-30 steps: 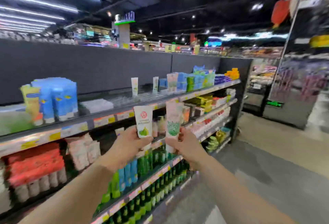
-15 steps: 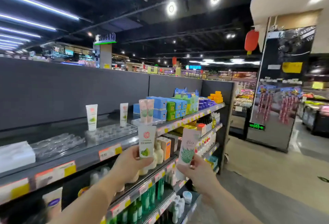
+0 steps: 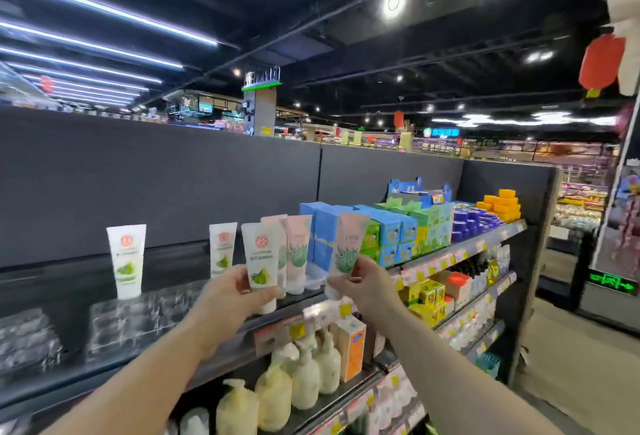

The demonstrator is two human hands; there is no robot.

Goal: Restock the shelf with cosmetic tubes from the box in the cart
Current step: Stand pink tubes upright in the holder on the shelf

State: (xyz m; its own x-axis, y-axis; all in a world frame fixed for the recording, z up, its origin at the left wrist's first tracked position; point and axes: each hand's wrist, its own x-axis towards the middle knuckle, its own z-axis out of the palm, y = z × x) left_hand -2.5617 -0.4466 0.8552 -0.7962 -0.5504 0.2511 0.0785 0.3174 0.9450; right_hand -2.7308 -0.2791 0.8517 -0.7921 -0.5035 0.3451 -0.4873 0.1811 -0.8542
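My left hand (image 3: 232,299) grips a white tube with a green fruit picture (image 3: 259,261), upright, at the front of the top shelf (image 3: 194,358). My right hand (image 3: 363,285) pinches a pink tube with a green leaf picture (image 3: 348,247), upright, just right of two matching pink tubes (image 3: 294,251) standing on the shelf. Two white tubes (image 3: 126,258) (image 3: 222,249) stand on clear plastic trays (image 3: 138,317) further left. The box and the cart are out of view.
Blue and green cartons (image 3: 388,230), dark blue jars (image 3: 474,220) and orange packs (image 3: 500,204) fill the top shelf to the right. Pale pump bottles (image 3: 304,372) and an orange box (image 3: 351,344) stand on the shelf below. The aisle floor (image 3: 571,365) lies to the right.
My view has risen and come closer to the top shelf. Both hands have lifted their tubes from mid-shelf height up to the top shelf's level.
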